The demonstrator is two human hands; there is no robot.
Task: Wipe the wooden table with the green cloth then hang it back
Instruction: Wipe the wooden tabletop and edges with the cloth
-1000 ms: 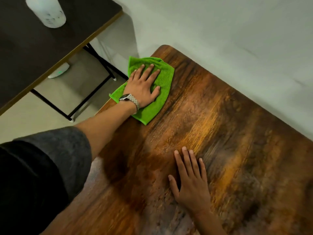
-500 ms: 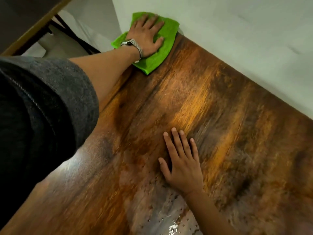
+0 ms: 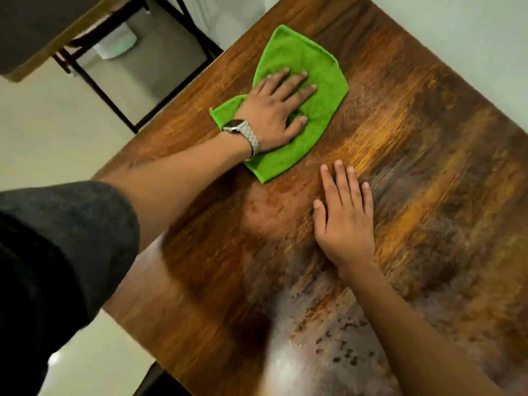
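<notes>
The green cloth (image 3: 323, 81) lies spread on the far left part of the wooden table (image 3: 434, 172). My left hand (image 3: 274, 107), with a metal watch on its wrist, presses flat on the cloth, fingers spread and the thumb dug into a fold. My right hand (image 3: 345, 218) rests palm down on the bare wood just to the right of the cloth's near corner, holding nothing. A patch of wet droplets (image 3: 328, 338) shines on the table near me.
A white wall (image 3: 471, 38) runs along the table's far right edge. At the top left stands a dark table (image 3: 34, 30) on a black metal frame (image 3: 114, 104), with a white device (image 3: 117, 44) on the pale floor under it.
My left hand has slid the cloth from the far corner by the wall back toward me along the table. My right hand has stayed flat in the same spot.
</notes>
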